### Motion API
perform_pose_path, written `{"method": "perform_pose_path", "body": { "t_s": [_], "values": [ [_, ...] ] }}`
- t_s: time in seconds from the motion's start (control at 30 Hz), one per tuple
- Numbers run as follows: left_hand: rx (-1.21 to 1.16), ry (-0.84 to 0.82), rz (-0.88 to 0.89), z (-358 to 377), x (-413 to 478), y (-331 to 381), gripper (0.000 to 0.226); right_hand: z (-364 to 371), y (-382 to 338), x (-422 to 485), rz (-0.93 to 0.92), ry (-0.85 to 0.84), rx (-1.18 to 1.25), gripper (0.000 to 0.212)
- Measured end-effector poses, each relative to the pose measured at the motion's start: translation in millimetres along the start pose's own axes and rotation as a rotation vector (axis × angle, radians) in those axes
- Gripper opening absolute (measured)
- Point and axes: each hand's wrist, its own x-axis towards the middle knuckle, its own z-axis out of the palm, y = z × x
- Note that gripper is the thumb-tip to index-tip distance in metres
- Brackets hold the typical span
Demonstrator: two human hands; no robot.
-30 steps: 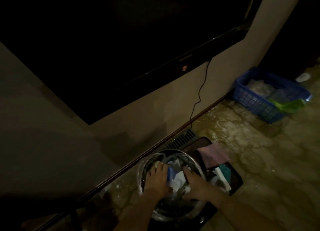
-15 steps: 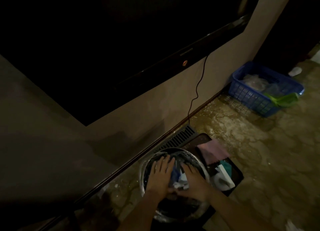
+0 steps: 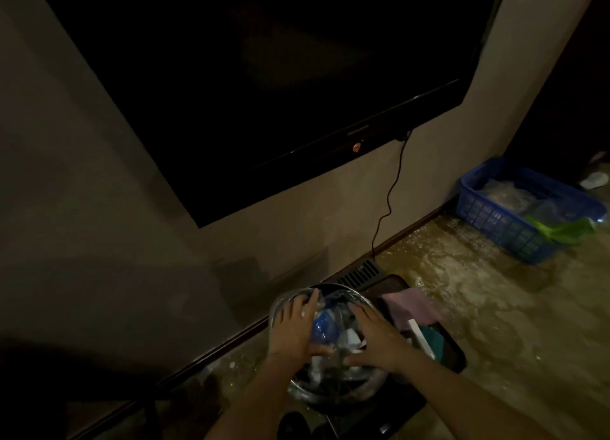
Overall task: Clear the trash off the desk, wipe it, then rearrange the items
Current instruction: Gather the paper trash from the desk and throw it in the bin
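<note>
A round bin point(image 3: 326, 286) lined with clear plastic stands on the floor by the wall, at the bottom centre of the head view. Crumpled trash fills it: a blue piece point(image 3: 325, 324) and white scraps point(image 3: 352, 339). My left hand point(image 3: 293, 327) lies flat on the left side of the pile, its fingers reaching the plastic at the rim. On the right side my right hand point(image 3: 373, 337) presses down on the trash with spread fingers. The dim light hides the bottom of the bin.
A dark tray point(image 3: 454, 352) right of the bin carries a pink cloth point(image 3: 412, 304) and a white item. A blue basket point(image 3: 495, 215) with plastic and a green piece point(image 3: 561, 229) stands at far right. On the wall above hangs a black television point(image 3: 264, 76), its cable point(image 3: 389, 202) dangling.
Both hands stayed on the trash in the bin and have spread a little apart, their fingers now flatter on the pile. The view has tilted upward.
</note>
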Motion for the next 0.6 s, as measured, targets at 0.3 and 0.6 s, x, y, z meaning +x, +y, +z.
{"method": "perform_pose_path", "body": {
  "t_s": [0.3,0.6],
  "values": [
    [-0.052,0.257,-0.2,-10.3,-82.7,2.3,0.079,-5.6,-37.6,-17.7,-0.203,0.038,-0.176,0.083],
    [-0.035,0.352,-0.501,1.8,-198.6,-40.5,0.068,41.2,-125.8,-37.8,-0.42,-0.079,-0.345,0.076]
  ]
}}
